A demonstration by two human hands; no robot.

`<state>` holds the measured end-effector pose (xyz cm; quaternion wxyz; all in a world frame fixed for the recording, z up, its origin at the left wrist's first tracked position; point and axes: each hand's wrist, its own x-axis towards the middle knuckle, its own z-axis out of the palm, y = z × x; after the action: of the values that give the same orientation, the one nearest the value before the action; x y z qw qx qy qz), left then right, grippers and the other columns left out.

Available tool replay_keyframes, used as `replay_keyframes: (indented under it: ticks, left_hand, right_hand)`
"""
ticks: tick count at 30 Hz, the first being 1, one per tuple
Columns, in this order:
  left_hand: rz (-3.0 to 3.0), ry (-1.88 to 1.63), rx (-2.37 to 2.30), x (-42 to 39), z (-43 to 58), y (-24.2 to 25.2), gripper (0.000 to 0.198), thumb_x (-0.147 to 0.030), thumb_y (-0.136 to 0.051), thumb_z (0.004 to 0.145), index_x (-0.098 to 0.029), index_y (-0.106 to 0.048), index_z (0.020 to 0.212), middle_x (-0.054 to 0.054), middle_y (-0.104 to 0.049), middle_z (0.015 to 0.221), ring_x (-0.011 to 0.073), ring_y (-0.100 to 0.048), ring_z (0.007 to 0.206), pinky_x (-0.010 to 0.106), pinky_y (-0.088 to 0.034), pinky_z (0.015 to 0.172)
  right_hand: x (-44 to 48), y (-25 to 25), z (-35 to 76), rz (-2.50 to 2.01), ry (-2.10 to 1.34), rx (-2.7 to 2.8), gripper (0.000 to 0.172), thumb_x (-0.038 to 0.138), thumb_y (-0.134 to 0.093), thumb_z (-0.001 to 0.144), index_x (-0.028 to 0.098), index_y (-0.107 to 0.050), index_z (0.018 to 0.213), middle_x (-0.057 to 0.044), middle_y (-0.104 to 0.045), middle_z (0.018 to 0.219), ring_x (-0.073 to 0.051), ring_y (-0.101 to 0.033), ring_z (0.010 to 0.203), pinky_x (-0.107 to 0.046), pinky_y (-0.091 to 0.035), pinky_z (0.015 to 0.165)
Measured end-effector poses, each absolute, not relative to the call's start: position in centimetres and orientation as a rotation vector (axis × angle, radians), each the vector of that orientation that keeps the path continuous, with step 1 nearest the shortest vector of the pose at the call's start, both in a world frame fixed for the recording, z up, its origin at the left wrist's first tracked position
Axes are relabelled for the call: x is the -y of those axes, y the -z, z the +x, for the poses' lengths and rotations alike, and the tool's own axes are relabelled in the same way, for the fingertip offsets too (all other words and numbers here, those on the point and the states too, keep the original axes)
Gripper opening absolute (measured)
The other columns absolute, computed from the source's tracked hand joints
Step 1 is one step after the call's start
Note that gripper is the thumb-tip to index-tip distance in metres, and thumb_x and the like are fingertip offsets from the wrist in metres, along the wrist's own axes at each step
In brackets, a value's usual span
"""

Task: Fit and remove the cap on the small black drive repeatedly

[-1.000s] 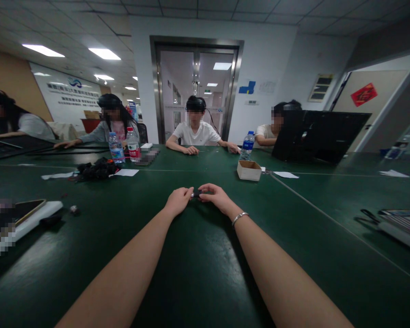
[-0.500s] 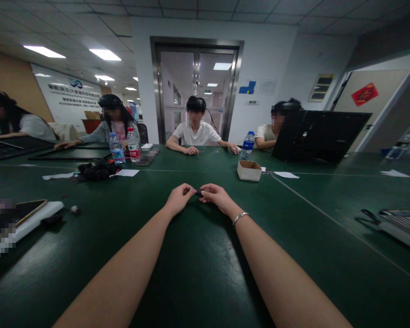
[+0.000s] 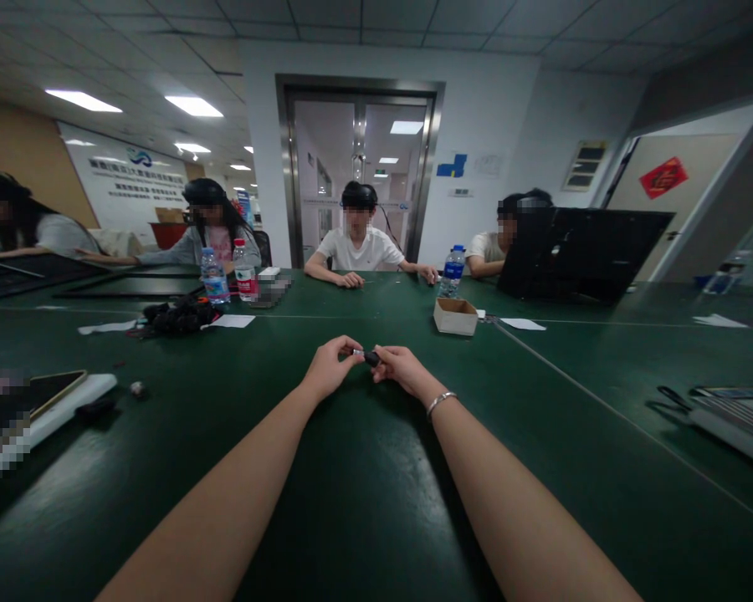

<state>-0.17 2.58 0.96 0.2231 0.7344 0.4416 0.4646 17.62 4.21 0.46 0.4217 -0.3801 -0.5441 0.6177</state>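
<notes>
Both hands meet over the green table, just ahead of my forearms. My left hand (image 3: 332,366) pinches the silvery end of a small object between thumb and fingers. My right hand (image 3: 399,368) grips the dark end of that same small black piece with a silvery end (image 3: 371,358), which spans the gap between the fingertips. Its exact kind is too small to make out. A silver bracelet (image 3: 440,405) circles my right wrist.
Beyond my hands stand a small open box (image 3: 455,318) and a water bottle (image 3: 453,272). Black cables (image 3: 179,315) lie left of centre, with two bottles behind. A phone (image 3: 50,393) rests at the near left, a grey device (image 3: 728,418) at the right. Several people sit across the table (image 3: 351,510).
My right hand has shifted slightly right and down, away from the left. More of the black piece and its silvery end now shows between my fingers.
</notes>
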Motion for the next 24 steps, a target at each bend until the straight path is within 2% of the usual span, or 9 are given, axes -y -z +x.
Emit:
replay_keyframes:
  ticks: [3,6,8,12,15,17,19,21,24]
  left_hand:
    - [2.027,-1.27,-1.19,-2.5,-0.2,-1.0,0.017,-0.031,-0.062,0.074,-0.019,-0.063,0.087,0.003,-0.067,0.088,0.0167,-0.062,0.086,0.031,-0.048,0.084]
    - [1.955,-1.242,-1.124,-2.6,-0.4,-0.7,0.019,-0.03,-0.064,0.073,-0.018,-0.064,0.088,0.003,-0.067,0.087,0.0165,-0.063,0.085,0.031,-0.048,0.084]
    - [1.92,-1.238,-1.085,-2.5,-0.5,-0.4,0.021,-0.031,-0.065,0.071,-0.018,-0.066,0.087,0.004,-0.065,0.09,0.0162,-0.063,0.084,0.031,-0.049,0.082]
    - [1.924,-1.172,-0.994,-1.8,-0.3,-0.2,0.022,-0.03,-0.069,0.067,-0.018,-0.067,0.085,0.005,-0.063,0.094,0.0156,-0.062,0.082,0.031,-0.049,0.079]
    - [1.982,-0.988,-1.007,-0.8,-0.3,-0.2,0.039,-0.025,-0.068,0.067,-0.021,-0.063,0.105,0.005,-0.066,0.094,0.0178,-0.062,0.089,0.034,-0.046,0.086]
    - [2.121,-0.908,-1.16,-0.1,-1.0,-0.5,0.048,-0.029,-0.066,0.069,-0.025,-0.057,0.116,0.006,-0.066,0.102,0.0216,-0.058,0.1,0.039,-0.041,0.093]
    - [2.296,-0.84,-1.453,0.8,-2.9,-0.8,0.044,-0.038,-0.06,0.075,-0.027,-0.058,0.117,0.009,-0.063,0.111,0.0277,-0.051,0.111,0.046,-0.035,0.097]
    - [2.401,-0.71,-1.849,1.9,-6.1,-1.3,0.04,-0.044,-0.049,0.08,-0.024,-0.061,0.114,0.014,-0.059,0.119,0.0339,-0.044,0.117,0.054,-0.029,0.098]
    - [2.33,-0.422,-2.486,4.1,-13.1,-2.1,0.047,-0.042,-0.042,0.08,-0.016,-0.058,0.116,0.02,-0.055,0.122,0.0394,-0.039,0.121,0.059,-0.025,0.096]
  right_hand:
    - [-4.0,-0.5,17.7,-0.969,-1.556,1.36,0.027,0.038,-0.059,0.083,0.012,-0.058,0.073,-0.004,-0.061,0.053,-0.011,-0.057,0.043,-0.021,-0.049,0.047]
    - [-3.5,-0.8,17.7,-0.947,-1.573,1.437,0.023,0.036,-0.064,0.079,0.013,-0.06,0.081,-0.004,-0.064,0.058,-0.011,-0.06,0.049,-0.021,-0.05,0.052]
    - [-3.2,-1.0,17.8,-0.971,-1.518,1.586,0.026,0.038,-0.066,0.076,0.014,-0.062,0.085,-0.002,-0.064,0.059,-0.009,-0.059,0.049,-0.019,-0.048,0.05]
    - [-2.3,-1.6,17.7,-1.127,-1.219,1.919,0.029,0.045,-0.065,0.074,0.017,-0.063,0.081,0.005,-0.054,0.05,-0.007,-0.05,0.041,-0.017,-0.038,0.041]
    - [-1.7,-2.0,17.9,-1.29,-0.903,2.017,0.027,0.042,-0.066,0.072,0.017,-0.061,0.065,0.005,-0.052,0.049,-0.006,-0.045,0.043,-0.018,-0.034,0.042]
    - [-1.3,-2.2,18.9,-1.36,-0.773,1.983,0.025,0.038,-0.067,0.072,0.017,-0.059,0.061,0.003,-0.053,0.051,-0.007,-0.046,0.046,-0.018,-0.034,0.044]
    - [-0.8,-2.4,21.0,-1.387,-0.818,1.864,0.02,0.036,-0.063,0.074,0.017,-0.059,0.067,0.003,-0.055,0.054,-0.008,-0.049,0.048,-0.019,-0.038,0.046]
    - [-0.3,-2.5,24.3,-1.417,-0.908,1.645,0.017,0.033,-0.057,0.078,0.017,-0.058,0.075,0.004,-0.053,0.052,-0.009,-0.051,0.046,-0.019,-0.04,0.045]
    - [0.8,-2.7,31.0,-1.482,-0.879,1.24,0.013,0.029,-0.05,0.08,0.017,-0.055,0.076,0.003,-0.051,0.051,-0.01,-0.052,0.046,-0.019,-0.041,0.044]
